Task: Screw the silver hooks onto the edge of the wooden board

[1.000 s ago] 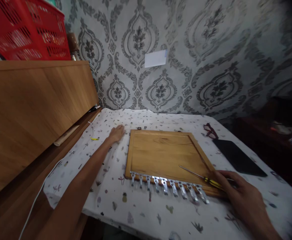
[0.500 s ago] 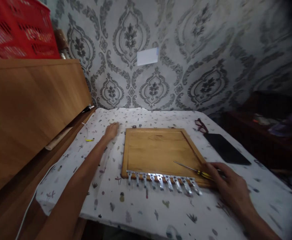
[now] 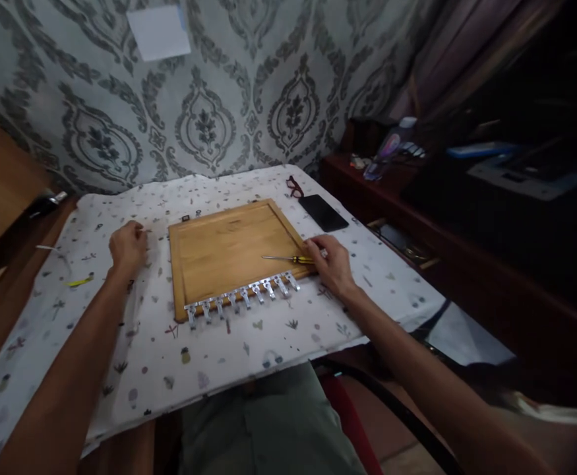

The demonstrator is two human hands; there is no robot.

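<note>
View: Our view has swung to the right over the last half second, bringing in a reddish-brown cabinet [image 3: 362, 185], a clear bottle [image 3: 392, 145] and a lap in grey-green cloth [image 3: 263, 422]. The board, the metal pieces and the screwdriver keep the same arrangement, so we judge that the gaze has shifted while the work itself stands where it was.
Right hand [image 3: 334, 264]: We see thumb and fingers closed around the handle of a screwdriver [image 3: 298, 259], just above the board's right edge. Its thin metal shaft points left across the wood; the tip seems to meet no metal piece.
Left hand [image 3: 128, 247]: Released, we think, with fingers loosely bent near the cloth, left of the board and apart from it; nothing shows in it, though the palm is hidden.
Board [image 3: 219, 257]: A flat, honey-coloured wooden panel with visible grain and a raised border, lying between the two hands.
Metal pieces [image 3: 245, 298]: We count nine, shiny and narrow, side by side along the near edge, their lower ends reaching out over the tablecloth.
Tablecloth [image 3: 159, 356]: White, softly creased, printed with small plants.
Beyond: Dark-red glasses [image 3: 295, 187] and a smooth black slab [image 3: 324, 212] lie past the board's far right corner, before grey damask wallpaper [image 3: 209, 125].
</note>
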